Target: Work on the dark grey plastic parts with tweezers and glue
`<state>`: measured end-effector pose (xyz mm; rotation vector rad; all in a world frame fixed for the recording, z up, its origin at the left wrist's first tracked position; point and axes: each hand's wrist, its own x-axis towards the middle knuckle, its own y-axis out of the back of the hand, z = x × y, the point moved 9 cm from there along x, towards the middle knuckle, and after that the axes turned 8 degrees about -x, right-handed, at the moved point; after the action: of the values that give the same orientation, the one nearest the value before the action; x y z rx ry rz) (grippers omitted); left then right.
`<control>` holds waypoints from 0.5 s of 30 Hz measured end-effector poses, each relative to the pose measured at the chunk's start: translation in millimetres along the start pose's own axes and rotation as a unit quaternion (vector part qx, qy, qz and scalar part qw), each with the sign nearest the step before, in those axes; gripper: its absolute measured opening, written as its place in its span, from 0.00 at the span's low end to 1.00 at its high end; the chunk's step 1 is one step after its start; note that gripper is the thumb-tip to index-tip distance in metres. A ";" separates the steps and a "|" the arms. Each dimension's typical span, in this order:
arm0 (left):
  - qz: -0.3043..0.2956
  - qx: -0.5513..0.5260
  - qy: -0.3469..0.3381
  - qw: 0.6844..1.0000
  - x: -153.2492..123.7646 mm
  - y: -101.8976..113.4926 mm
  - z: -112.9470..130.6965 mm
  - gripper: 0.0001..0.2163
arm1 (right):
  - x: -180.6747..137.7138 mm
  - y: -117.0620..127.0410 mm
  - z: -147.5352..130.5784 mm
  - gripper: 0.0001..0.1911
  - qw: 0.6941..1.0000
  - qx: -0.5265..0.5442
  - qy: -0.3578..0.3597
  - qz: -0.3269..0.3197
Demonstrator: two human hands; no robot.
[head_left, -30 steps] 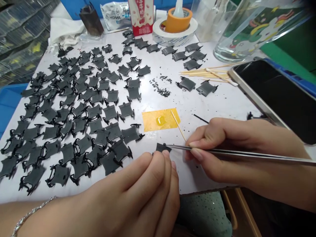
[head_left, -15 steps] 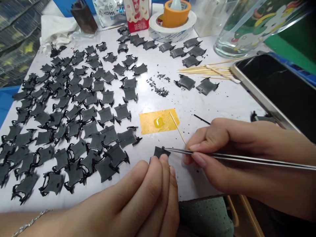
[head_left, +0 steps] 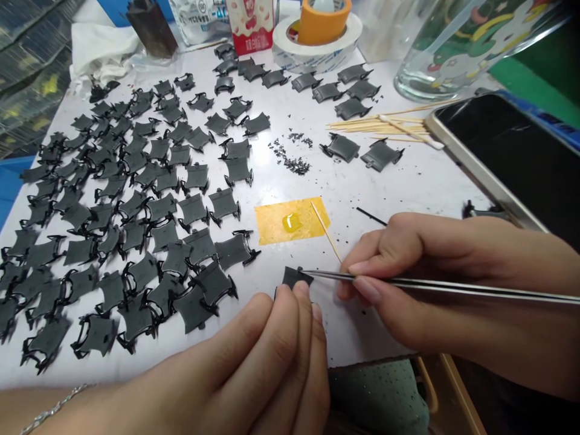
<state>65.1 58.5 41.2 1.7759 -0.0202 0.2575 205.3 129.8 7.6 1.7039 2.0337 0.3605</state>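
Observation:
Between its fingertips my left hand [head_left: 267, 356] pinches a small dark grey plastic part [head_left: 295, 276]; most of it is hidden behind the fingers. My right hand [head_left: 399, 272] grips metal tweezers [head_left: 430, 288], whose tips touch the part's top edge. A wooden toothpick [head_left: 327, 234] runs from under the right fingers onto a yellow tape piece [head_left: 272, 226]. On that tape sits a glossy drop [head_left: 291, 222]. A thin black strip [head_left: 370, 215] lies just beyond the right hand.
Many similar grey parts [head_left: 193, 209] cover the table's left side. Tiny black bits [head_left: 296, 164] lie scattered past the tape. Toothpicks [head_left: 376, 128], a phone [head_left: 512, 163] and a glass [head_left: 446, 54] are at right. Tape rolls [head_left: 324, 30] and a red carton [head_left: 251, 27] stand behind.
The view has shifted very slightly. Both hands, the held part and the tweezers keep nearly the same position, with the tips still at the part's top edge.

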 end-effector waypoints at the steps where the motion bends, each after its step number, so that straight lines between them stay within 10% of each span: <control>1: -0.008 -0.002 0.003 1.000 -0.3 -0.8 0.0 0.19 | 0.2 -0.1 0.0 0.08 1.000 -0.001 0.002 0.001; 15: -0.012 -0.002 0.004 1.000 -1.4 -0.3 0.1 0.19 | 1.5 0.7 -2.0 0.08 0.999 -0.005 0.037 -0.003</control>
<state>63.8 58.3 40.6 1.7704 0.0062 0.2462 204.7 131.7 9.4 1.7018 2.0852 0.4362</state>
